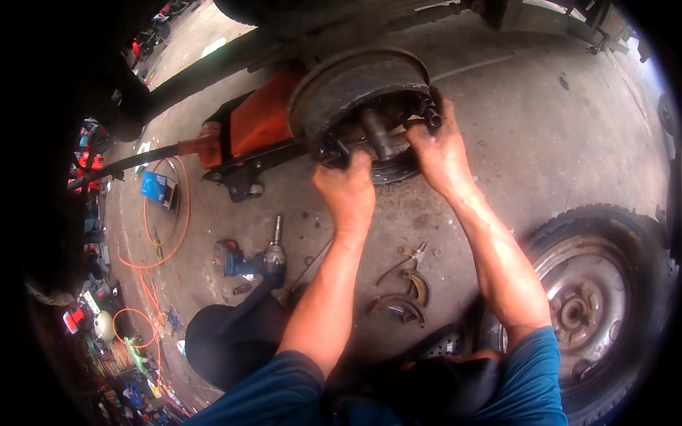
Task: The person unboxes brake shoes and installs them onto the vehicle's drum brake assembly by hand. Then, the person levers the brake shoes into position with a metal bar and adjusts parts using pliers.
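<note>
A dark, dusty brake drum (359, 82) stands tilted under the vehicle, its hollow side facing me. A thick metal shaft (375, 131) shows at its middle. My left hand (347, 188) is closed at the drum's lower left, the thumb beside a dark stud and the fingertips hidden. On the drum's right side, my right hand (439, 145) is closed too, its fingers round the edge and next to a short dark tube (432, 117). Below the drum, worn brake shoes (405, 302) lie on the floor with small metal parts near them.
A red floor jack (263, 110) sits left of the drum, its handle (135, 165) reaching leftward. A blue cordless impact wrench (266, 261) lies on the floor. At right is a wheel with its tyre (618, 234). An orange hose (188, 213), a blue box (155, 186) and clutter lie left.
</note>
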Motion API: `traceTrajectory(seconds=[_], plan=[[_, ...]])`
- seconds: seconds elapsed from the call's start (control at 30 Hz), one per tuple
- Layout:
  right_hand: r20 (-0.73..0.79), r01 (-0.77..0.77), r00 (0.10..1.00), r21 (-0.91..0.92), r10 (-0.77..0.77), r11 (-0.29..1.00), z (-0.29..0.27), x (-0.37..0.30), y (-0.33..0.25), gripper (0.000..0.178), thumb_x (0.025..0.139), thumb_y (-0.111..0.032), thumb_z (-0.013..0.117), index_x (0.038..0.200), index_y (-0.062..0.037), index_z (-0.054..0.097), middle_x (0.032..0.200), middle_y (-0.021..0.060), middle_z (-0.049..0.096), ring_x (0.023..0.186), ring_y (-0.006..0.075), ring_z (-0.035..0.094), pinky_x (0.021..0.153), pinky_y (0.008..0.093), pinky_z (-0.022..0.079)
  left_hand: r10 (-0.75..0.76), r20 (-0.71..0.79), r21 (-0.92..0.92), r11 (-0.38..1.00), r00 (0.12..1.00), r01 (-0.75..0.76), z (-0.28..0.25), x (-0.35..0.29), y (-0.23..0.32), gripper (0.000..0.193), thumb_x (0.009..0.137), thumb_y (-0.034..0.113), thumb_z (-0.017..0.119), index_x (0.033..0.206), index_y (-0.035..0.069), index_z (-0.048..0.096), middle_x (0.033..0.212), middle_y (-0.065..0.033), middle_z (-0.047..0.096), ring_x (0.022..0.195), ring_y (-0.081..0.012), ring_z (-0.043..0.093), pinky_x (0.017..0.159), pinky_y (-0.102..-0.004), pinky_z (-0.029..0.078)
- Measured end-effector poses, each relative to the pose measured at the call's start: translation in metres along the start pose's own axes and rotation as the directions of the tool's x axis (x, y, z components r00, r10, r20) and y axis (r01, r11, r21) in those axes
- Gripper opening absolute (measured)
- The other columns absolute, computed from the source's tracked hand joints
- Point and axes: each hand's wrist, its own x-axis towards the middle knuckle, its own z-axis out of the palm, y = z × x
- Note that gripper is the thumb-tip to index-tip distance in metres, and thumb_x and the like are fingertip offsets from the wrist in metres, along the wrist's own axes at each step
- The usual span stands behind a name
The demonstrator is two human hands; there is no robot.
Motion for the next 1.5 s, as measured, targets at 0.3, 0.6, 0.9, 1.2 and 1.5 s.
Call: traceTrajectory(seconds=[0.3, 0.6, 0.9, 1.2, 1.5], plan=[[0.087, -0.032, 0.996, 0.066, 0.026, 0.997, 0.0, 0.0, -0.007, 0.06, 0.081, -0.012, 0.055, 0.134, 0.0049, 0.034, 0.112, 0.0176, 0.058, 0.101, 0.022, 0.057, 0.089, 0.0302, 0.043, -0.206, -0.012, -0.098, 0.974, 0.979, 0.204, -0.004, 0.0, 0.009, 0.017, 0.076, 0.01, 0.061, 0.082, -0.006, 0.061, 0.068, -0.0062, 0.062, 0.065, -0.0124, 0.056, 0.063, -0.0301, 0.046], [0.067, -0.128, 0.99, 0.005, 0.127, 0.992, 0.007, -0.002, 0.008, 0.055, 0.077, -0.009, 0.053, 0.129, 0.0043, 0.041, 0.097, 0.0118, 0.06, 0.084, 0.0154, 0.055, 0.073, 0.0278, 0.046, -0.191, -0.004, -0.059, 0.98, 0.982, 0.19, -0.014, 0.0, 0.011, 0.011, 0.071, 0.005, 0.062, 0.075, -0.004, 0.056, 0.062, -0.0034, 0.057, 0.059, -0.0087, 0.05, 0.056, -0.0278, 0.043], [0.056, -0.117, 0.991, -0.07, 0.121, 0.991, 0.001, -0.003, -0.012, 0.064, 0.074, -0.011, 0.055, 0.129, 0.0148, 0.034, 0.099, 0.0161, 0.061, 0.087, 0.0188, 0.057, 0.075, 0.0286, 0.046, -0.207, -0.013, -0.124, 0.971, 0.978, 0.204, -0.011, -0.001, 0.014, 0.007, 0.073, 0.004, 0.059, 0.075, -0.003, 0.056, 0.063, 0.0025, 0.053, 0.06, -0.0059, 0.047, 0.055, -0.0244, 0.041], [0.069, -0.119, 0.989, -0.118, 0.128, 0.986, 0.0, 0.002, -0.009, 0.058, 0.078, -0.016, 0.057, 0.128, 0.0092, 0.039, 0.107, 0.019, 0.06, 0.097, 0.0226, 0.058, 0.084, 0.0309, 0.046, -0.202, 0.013, -0.169, 0.965, 0.979, 0.201, -0.009, -0.001, 0.004, 0.013, 0.076, 0.006, 0.06, 0.082, -0.004, 0.06, 0.069, 0.0014, 0.057, 0.064, -0.0068, 0.05, 0.059, -0.0248, 0.043], [0.046, -0.022, 0.999, -0.045, 0.024, 0.999, 0.001, 0.008, 0.009, 0.05, 0.084, -0.018, 0.054, 0.129, 0.0007, 0.039, 0.113, 0.0257, 0.058, 0.109, 0.0351, 0.057, 0.09, 0.039, 0.045, -0.122, 0.002, -0.097, 0.988, 0.992, 0.122, -0.007, 0.0, -0.001, 0.022, 0.081, 0.01, 0.062, 0.093, -0.008, 0.061, 0.079, -0.0058, 0.066, 0.072, -0.0108, 0.056, 0.068, -0.0285, 0.046]])
